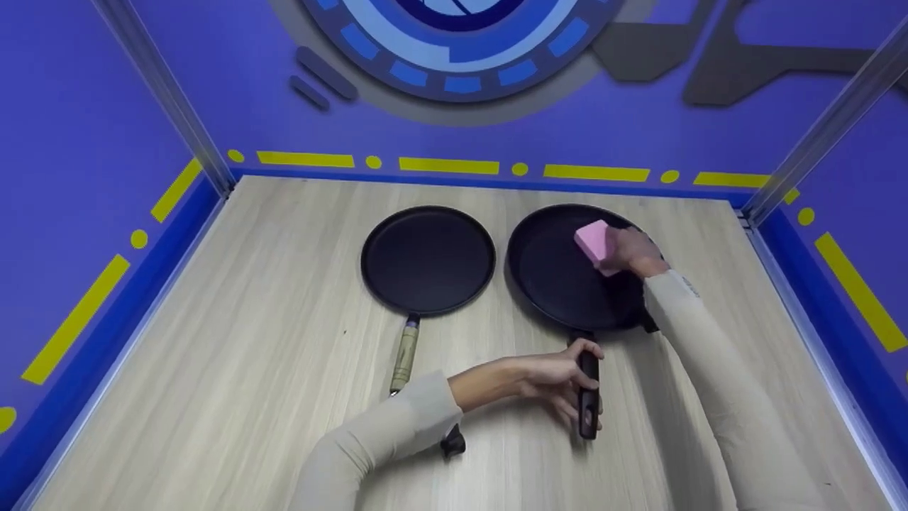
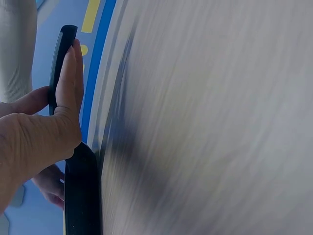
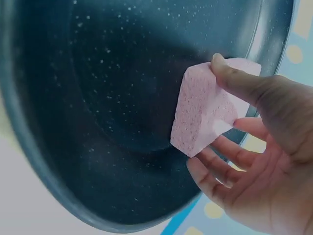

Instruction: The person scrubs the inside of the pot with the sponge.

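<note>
A deep black frying pan [image 1: 550, 277] lies on the right of the table, its handle [image 1: 588, 401] toward me. My left hand [image 1: 553, 374] grips that handle, thumb on one side and fingers on the other, as the left wrist view also shows. In my right hand [image 1: 633, 250] is a pink sponge [image 1: 590, 238], pinched between thumb and fingers over the inside of the pan near its far right side. Seen from the right wrist, the sponge [image 3: 193, 115] is a thick wedge-like block, and pale specks cover the dark pan surface [image 3: 112, 107].
Left of the frying pan lies a flat, low-rimmed black pan [image 1: 428, 259] with a wood-patterned handle [image 1: 404, 358], whose near end is by my left sleeve [image 1: 397, 426]. The wood-grain table [image 1: 248, 319] is bounded by blue walls [image 1: 454, 145] at the back and sides.
</note>
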Available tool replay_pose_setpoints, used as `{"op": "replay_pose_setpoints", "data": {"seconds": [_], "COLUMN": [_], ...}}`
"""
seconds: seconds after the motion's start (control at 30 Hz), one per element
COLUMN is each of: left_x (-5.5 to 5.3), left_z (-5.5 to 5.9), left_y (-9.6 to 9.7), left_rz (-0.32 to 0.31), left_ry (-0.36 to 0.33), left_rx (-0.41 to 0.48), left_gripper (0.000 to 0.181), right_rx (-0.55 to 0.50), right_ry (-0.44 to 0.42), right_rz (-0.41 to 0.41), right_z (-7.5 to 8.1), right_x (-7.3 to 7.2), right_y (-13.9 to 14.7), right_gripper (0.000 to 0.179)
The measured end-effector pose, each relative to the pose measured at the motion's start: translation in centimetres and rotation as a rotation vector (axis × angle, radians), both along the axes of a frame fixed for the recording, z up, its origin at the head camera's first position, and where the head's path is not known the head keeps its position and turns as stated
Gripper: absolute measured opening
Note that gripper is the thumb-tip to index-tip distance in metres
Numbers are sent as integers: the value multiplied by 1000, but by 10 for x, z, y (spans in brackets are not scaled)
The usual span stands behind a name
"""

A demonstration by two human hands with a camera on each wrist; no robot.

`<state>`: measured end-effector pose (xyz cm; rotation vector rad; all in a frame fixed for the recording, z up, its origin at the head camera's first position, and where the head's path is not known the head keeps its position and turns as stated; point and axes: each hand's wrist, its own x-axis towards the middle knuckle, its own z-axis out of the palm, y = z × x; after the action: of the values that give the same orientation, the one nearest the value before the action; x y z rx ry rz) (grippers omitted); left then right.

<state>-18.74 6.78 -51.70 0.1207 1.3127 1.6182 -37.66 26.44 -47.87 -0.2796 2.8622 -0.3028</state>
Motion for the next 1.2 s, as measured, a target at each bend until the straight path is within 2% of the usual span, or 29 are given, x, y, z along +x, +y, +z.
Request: {"op": "replay_pose_setpoints", "data": {"seconds": [0.07,0.13,0.37,0.53,0.67,0.8,0.9,0.97,1.07,1.2], "left_x": [-1,-1,-1,0,1,1,0,0,0,1], "left_z": [0,0,1,1,0,-1,0,0,1,1], "left_y": [0,-1,-1,0,0,0,-1,-1,-2,-3], "left_rz": [4,8,-1,0,-5,-11,-15,-14,-6,1], "left_ry": [-7,-14,-10,-41,-40,-18,-8,-12,-14,0], "left_rx": [6,8,10,24,30,34,36,34,23,5], "left_gripper": [39,39,39,40,40,39,39,39,39,39], "right_rx": [10,38,83,80,60,46,70,91,108,150], "right_ry": [7,15,-23,-63,-41,-3,-3,-9,-24,-50], "right_rz": [19,72,321,382,357,258,152,115,89,70], "right_z": [0,0,2,0,-1,-1,-1,-2,-4,-4], "right_x": [2,5,28,45,41,27,17,13,12,18], "right_y": [-2,-8,-46,-62,-50,-20,2,12,15,2], "right_gripper": [69,73,87,89,91,87,83,81,82,84]}}
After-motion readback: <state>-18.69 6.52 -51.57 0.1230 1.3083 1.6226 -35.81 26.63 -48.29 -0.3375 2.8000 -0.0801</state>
